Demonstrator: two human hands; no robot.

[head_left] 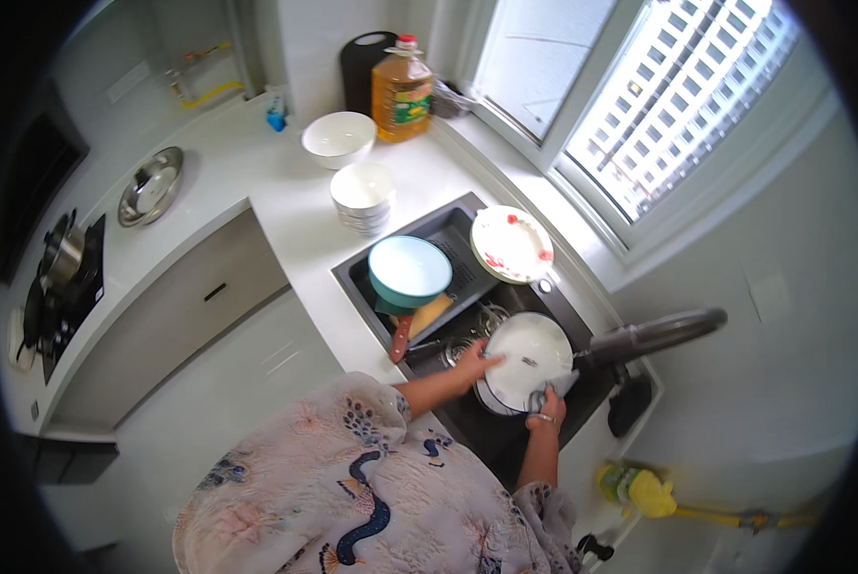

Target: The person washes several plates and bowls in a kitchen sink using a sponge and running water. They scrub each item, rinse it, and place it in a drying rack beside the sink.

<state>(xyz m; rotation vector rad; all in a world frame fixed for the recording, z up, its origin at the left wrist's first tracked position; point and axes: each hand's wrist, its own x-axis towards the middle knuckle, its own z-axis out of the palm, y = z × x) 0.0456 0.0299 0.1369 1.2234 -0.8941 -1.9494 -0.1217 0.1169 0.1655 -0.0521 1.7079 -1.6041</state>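
Over the dark sink [592, 400] I hold a round white plate [534, 349] with a small dark mark at its centre. My left hand [471, 366] is closed on the plate's left rim. In my right hand [550, 408] is a grey-and-white cloth [565, 384], pressed against the plate's lower right edge. Beneath the plate shows the rim of another round vessel, mostly hidden. The dark faucet [659, 332] reaches in from the right, close to the plate.
A grey drain tray [352, 279] holds a light-blue bowl [409, 272]. White plates with red flowers [511, 245] sit beside it. Stacked white bowls [363, 188], a large bowl [339, 136] and an oil jug [402, 93] stand behind. A brown handle [400, 341] juts over the counter edge.
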